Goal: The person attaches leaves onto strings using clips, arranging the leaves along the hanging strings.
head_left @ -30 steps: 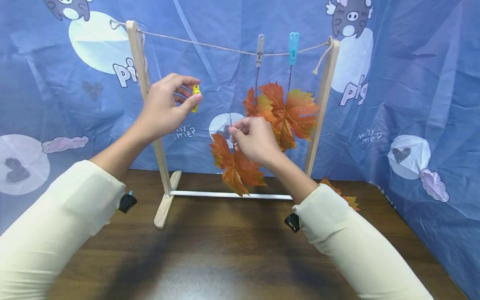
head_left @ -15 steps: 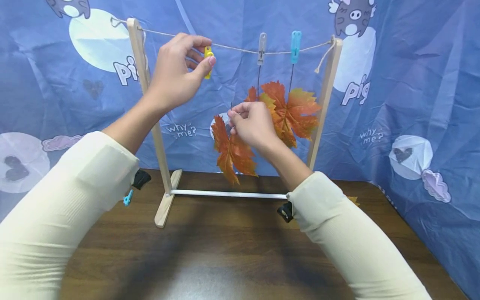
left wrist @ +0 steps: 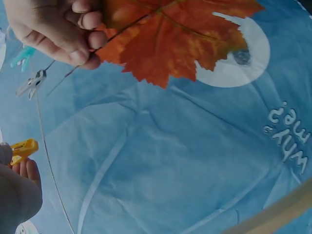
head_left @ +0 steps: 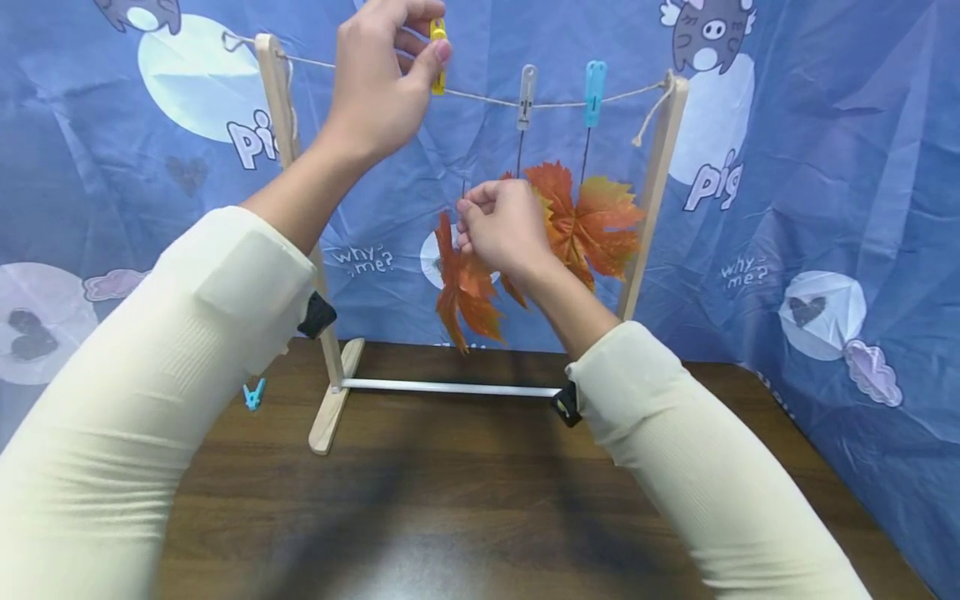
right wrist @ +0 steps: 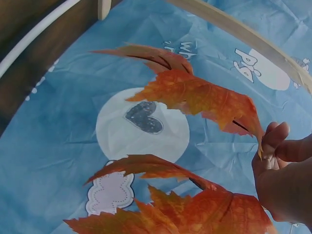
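Note:
My left hand pinches a yellow clothespin between thumb and fingers, right at the string. In the left wrist view the clothespin lies close beside that string. Lower down, my right hand pinches the thin dark stem of an orange maple leaf; the stem's end sticks up above the fingertips. The leaf spreads below the hand. Two more leaves hang to the right, from a grey clothespin and a blue clothespin; the right hand partly hides the nearer one.
Wooden posts hold the string at both ends, joined low down by a white rod. A small light-blue clothespin lies on the brown table at the left. A blue printed cloth hangs behind.
My left hand has risen and moved right with the yellow clothespin, from below the string up to it. My right hand has lifted the leaf higher, and the leaf has turned more edge-on.

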### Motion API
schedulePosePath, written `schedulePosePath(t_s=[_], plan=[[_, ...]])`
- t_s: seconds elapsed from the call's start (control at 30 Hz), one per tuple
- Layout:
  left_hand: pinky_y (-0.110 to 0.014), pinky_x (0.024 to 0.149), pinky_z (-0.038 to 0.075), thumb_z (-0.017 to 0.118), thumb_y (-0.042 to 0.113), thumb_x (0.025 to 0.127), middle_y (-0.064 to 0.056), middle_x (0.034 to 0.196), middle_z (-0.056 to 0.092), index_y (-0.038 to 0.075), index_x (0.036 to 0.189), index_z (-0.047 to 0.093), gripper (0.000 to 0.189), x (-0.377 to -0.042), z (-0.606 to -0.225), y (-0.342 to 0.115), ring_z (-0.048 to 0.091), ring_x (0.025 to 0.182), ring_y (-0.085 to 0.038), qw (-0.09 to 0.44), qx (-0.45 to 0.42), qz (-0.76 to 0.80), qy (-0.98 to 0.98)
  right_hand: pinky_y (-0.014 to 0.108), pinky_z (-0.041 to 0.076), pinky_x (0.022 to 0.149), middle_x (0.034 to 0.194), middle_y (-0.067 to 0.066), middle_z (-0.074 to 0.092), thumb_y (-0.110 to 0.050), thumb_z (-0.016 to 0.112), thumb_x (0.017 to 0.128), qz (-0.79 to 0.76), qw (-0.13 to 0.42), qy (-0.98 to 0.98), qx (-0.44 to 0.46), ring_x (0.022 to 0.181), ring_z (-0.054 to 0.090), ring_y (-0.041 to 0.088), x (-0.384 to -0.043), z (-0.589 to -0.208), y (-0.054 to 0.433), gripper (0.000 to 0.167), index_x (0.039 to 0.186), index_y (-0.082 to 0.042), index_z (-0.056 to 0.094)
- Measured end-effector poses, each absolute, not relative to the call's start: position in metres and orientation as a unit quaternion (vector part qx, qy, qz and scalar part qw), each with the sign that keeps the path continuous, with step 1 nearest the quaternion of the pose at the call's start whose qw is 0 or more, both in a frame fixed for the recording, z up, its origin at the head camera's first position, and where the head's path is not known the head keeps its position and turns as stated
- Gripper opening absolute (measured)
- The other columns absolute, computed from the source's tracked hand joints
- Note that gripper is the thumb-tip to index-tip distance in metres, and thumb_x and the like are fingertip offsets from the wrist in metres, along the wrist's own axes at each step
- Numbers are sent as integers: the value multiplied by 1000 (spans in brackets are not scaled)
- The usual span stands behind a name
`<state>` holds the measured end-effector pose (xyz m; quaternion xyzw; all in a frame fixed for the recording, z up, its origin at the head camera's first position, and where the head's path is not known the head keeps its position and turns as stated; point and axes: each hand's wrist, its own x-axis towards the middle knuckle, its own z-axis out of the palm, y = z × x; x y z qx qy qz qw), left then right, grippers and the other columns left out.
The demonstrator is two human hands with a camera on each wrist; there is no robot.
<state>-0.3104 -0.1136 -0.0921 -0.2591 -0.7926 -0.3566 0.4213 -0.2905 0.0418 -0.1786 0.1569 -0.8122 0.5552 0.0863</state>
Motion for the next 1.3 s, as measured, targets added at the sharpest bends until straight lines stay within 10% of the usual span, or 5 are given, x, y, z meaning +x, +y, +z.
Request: schedulePosePath(t_s=[1.3], plan=[[-21, 88, 52, 60, 28, 103, -2, 125, 71, 14, 131, 70, 33, -327, -77, -101, 67, 107, -10, 263, -156, -341, -889, 28, 57, 63, 94, 20, 72, -17, 55, 107, 495, 109, -853, 124, 76, 71, 24, -307, -161, 40, 25, 113, 1, 71]])
